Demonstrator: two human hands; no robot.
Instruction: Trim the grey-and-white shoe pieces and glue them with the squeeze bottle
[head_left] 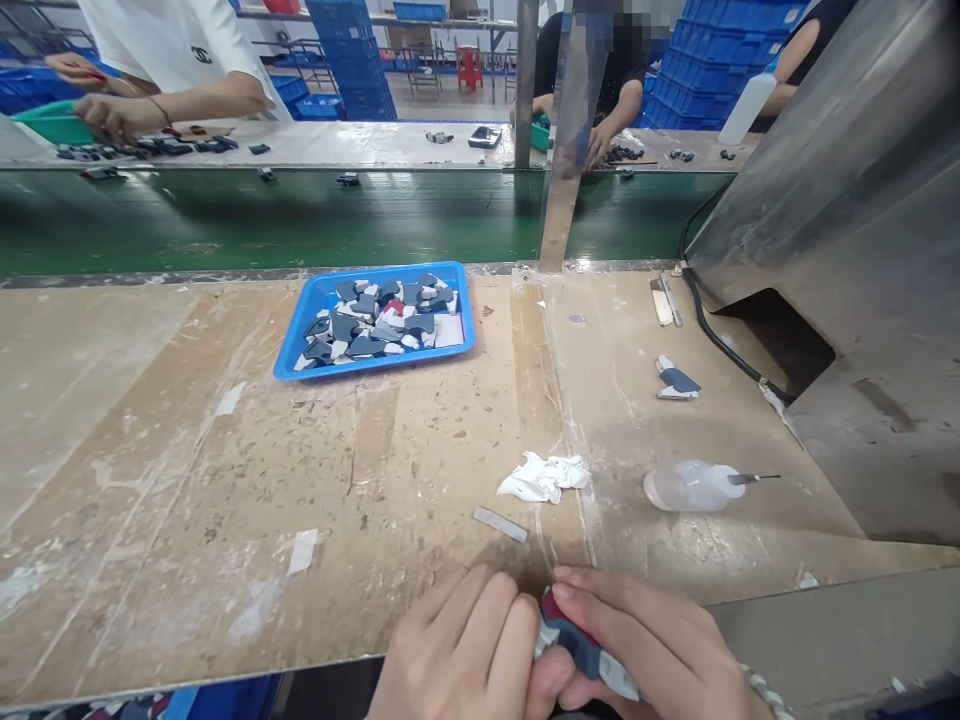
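At the near edge of the workbench [150, 480] both my hands meet on one small flat piece [577, 640], dark blue with a red tip and white backing. My right hand [645, 650] grips it from the right, fingers curled over its top. My left hand [461, 650] presses against its left end with fingers bent. A blue tray [465, 330] further back holds several similar dark blue, grey and white pieces. One more such piece [677, 381] lies alone to the right.
A crumpled white cloth [546, 476] and a clear squeeze bottle [694, 486] with a needle tip lie just beyond my hands. A metal machine housing [862, 260] fills the right. Behind runs a green conveyor belt [262, 215]; other people work at the far bench.
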